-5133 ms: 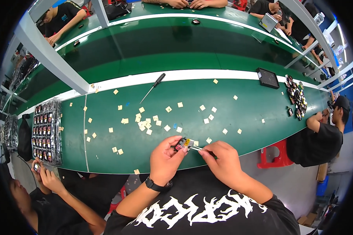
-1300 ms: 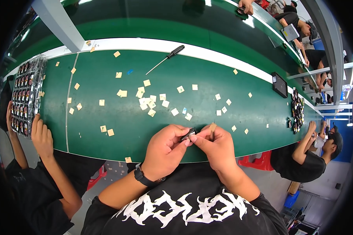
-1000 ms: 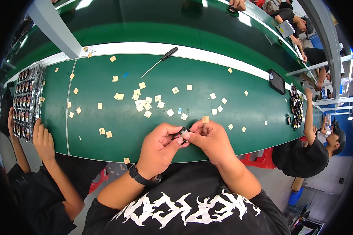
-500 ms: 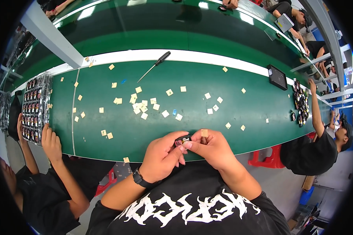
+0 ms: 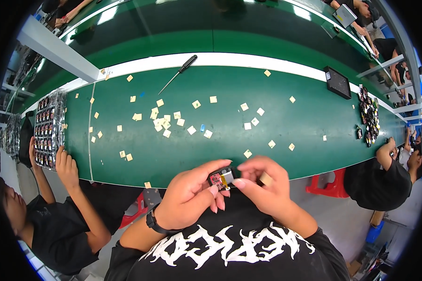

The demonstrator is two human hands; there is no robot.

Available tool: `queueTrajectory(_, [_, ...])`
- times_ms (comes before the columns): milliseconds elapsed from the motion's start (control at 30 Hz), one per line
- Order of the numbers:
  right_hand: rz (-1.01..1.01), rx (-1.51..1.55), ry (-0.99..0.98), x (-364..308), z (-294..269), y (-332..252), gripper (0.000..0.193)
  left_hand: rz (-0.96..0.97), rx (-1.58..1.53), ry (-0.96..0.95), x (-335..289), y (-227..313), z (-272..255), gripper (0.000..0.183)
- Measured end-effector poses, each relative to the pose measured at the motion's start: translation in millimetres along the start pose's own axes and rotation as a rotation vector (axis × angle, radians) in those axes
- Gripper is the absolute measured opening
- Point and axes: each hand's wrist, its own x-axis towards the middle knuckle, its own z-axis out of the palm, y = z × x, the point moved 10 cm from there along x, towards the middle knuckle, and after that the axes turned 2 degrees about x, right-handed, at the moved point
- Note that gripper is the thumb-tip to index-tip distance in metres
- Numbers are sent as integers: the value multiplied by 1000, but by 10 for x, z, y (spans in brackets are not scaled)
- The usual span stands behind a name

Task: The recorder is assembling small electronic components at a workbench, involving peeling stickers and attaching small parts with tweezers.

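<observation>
Near the table's front edge, my left hand [image 5: 188, 193] is closed around a small black-cased electronic device [image 5: 222, 178]. The device's open side faces up and shows a red circuit board, a silver block and a strip of yellow tape. Just to the right is my right hand [image 5: 269, 183], its fingers curled and slightly blurred, its thumb tip by the device's right edge. A small tan square [image 5: 266, 179] sits among its curled fingers. Another pale square [image 5: 247, 153] lies on the green table [image 5: 211, 154] beyond this hand.
Several pale squares [image 5: 167, 133] and a blue piece [image 5: 202, 127] are scattered about. A black screwdriver [image 5: 188, 62] rests toward the back rail. At right are a black tray [image 5: 337, 83] and a device pile [image 5: 371, 114]; a co-worker's hand [image 5: 67, 167] touches packed devices [image 5: 43, 124] at left.
My right hand has drawn slightly right, off the device, uncovering its red board and silver block. The co-worker at right has lowered an arm from the device pile. The view has shifted a little.
</observation>
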Motion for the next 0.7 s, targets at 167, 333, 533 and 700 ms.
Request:
queueTrajectory(167, [-719,-471,-67,-203,157,-732,34,147,65,-74,-62,192,137,53])
queueTrajectory(333, [-826,-612,-51,-323,221,-664,44,192,210,-52,-67,278,160,51])
queueTrajectory(533, [-733,-559,-115,-247,326,-652,41,294,363,-30,-111,358,85,49])
queueTrajectory(700, [-796,-511,-93,-312,255,-779,35,318,463,5,-209,403,163,48])
